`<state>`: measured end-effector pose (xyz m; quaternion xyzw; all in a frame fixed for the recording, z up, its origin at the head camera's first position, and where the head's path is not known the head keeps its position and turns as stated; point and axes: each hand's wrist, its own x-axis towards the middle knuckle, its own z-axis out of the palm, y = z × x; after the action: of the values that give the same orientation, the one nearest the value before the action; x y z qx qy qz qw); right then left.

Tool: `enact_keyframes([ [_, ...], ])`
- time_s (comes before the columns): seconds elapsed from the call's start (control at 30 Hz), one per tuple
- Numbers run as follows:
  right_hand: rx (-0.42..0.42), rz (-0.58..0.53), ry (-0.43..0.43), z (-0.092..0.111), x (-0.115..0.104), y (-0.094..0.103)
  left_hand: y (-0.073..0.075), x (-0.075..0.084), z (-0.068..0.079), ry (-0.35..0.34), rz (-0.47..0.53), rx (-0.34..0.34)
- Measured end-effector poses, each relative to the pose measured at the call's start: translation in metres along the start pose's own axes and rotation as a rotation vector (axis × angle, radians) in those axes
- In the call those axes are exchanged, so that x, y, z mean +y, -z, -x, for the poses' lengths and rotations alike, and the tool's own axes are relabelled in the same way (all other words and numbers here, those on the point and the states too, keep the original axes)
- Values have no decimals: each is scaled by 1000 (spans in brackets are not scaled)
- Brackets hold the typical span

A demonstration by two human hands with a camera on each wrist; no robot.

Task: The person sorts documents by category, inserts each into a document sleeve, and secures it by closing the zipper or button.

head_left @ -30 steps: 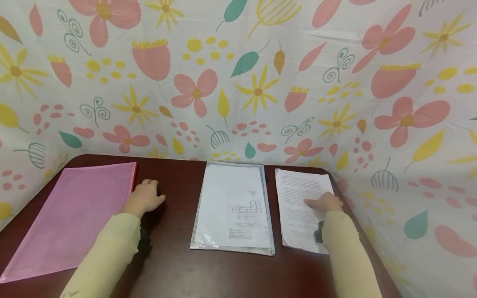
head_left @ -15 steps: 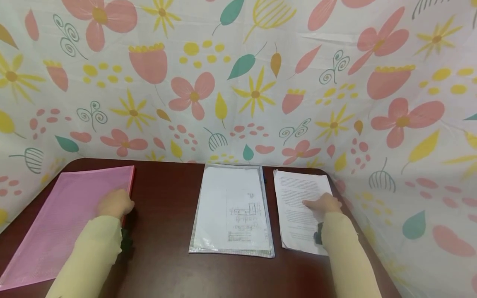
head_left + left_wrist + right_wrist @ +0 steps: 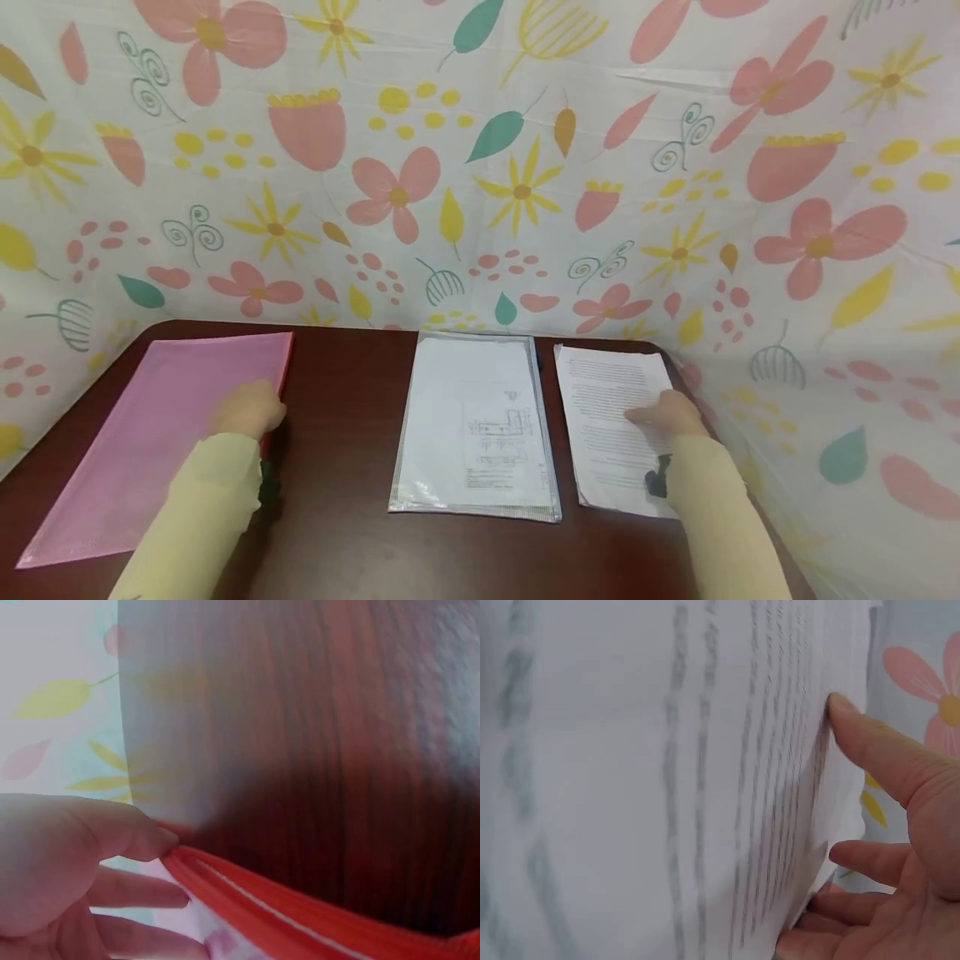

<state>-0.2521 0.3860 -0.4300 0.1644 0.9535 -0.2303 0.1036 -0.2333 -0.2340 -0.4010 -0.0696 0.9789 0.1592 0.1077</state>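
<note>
A translucent pink zip document pouch (image 3: 150, 433) with a red zip edge (image 3: 255, 896) lies on the left of the table. My left hand (image 3: 247, 408) pinches that edge; thumb and fingers meet on it in the left wrist view. On the right lies a stack of printed paper (image 3: 611, 425). My right hand (image 3: 675, 412) grips the stack's right side, thumb (image 3: 870, 739) flat on the top sheet and fingers at and under the edge. Between the hands lies a clear document pouch (image 3: 442, 417) holding a sheet with a line drawing.
The dark wooden table (image 3: 337, 467) has rounded far corners. A white curtain (image 3: 480, 208) with a flower print hangs along its back and sides. A small dark object (image 3: 540, 365) shows beside the clear pouch's right edge.
My left hand has moved left from the bare tabletop onto the pink pouch's zip edge and taken hold. The pink pouch has shifted slightly right. My right hand stays on the paper stack.
</note>
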Motion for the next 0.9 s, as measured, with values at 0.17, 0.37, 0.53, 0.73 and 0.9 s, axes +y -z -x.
enact_keyframes([
  [0.17, 15, 50, 21, 7, 6, 6, 3, 10, 4, -60, 18, -22],
  [0.37, 22, 89, -9, 8, 7, 10, 3, 24, -4, -124, 31, -31],
  [0.53, 39, 62, 24, 8, 10, 12, -2, 36, -12, -169, 33, -27],
  [0.73, 72, -43, 56, 7, 20, 15, -7, 47, -13, -219, 29, -3],
  [0.9, 89, -78, 116, 9, 26, 16, -9, 54, -12, -259, 16, 23],
])
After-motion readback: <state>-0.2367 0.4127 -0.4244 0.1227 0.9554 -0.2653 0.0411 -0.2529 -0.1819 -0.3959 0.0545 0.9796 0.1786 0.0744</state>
